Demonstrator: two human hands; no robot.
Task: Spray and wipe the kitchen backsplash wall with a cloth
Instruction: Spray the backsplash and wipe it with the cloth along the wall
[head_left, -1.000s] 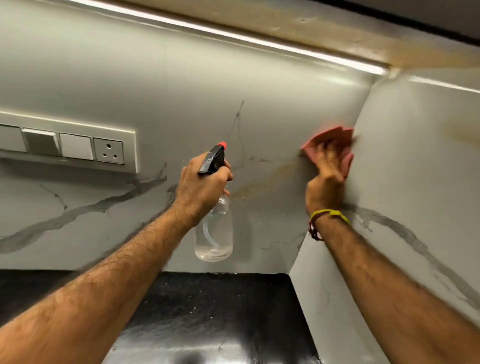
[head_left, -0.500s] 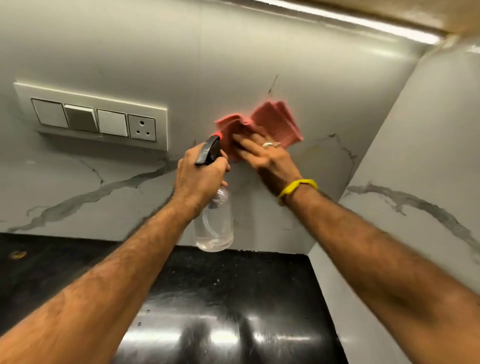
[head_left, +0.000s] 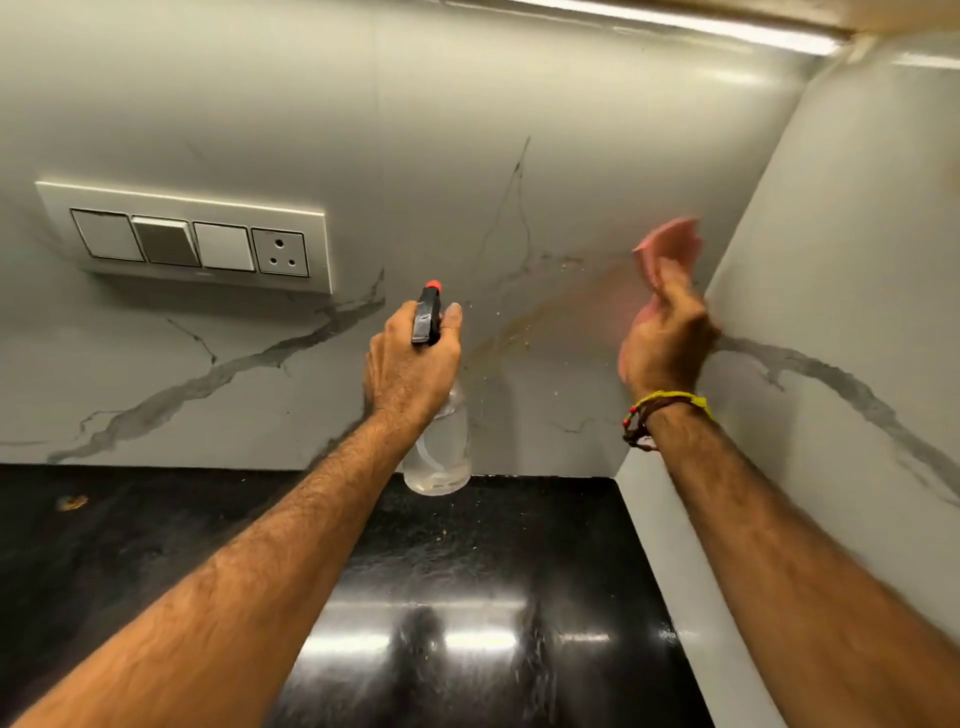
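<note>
Marbled backsplash (head_left: 467, 156) shows brownish streaking near the corner. Right hand (head_left: 667, 343), blurred, apparently bunches the soft, light pink cloth (head_left: 670, 241) against it. Left hand (head_left: 410, 364) fingers wrap the spray bottle (head_left: 439, 452) neck; slick plastic, part-filled.

My left arm reaches up from the lower left of the frame to the centre, where my left hand (head_left: 413, 366) is curled round the neck of a spray bottle (head_left: 439, 447), back of the hand towards me, thumb up alongside the sprayer head. My right arm comes in from the lower right; my right hand (head_left: 665, 338) is raised at centre right, blurred, fingers against a pink cloth (head_left: 670, 241). Bands circle that wrist.
</note>
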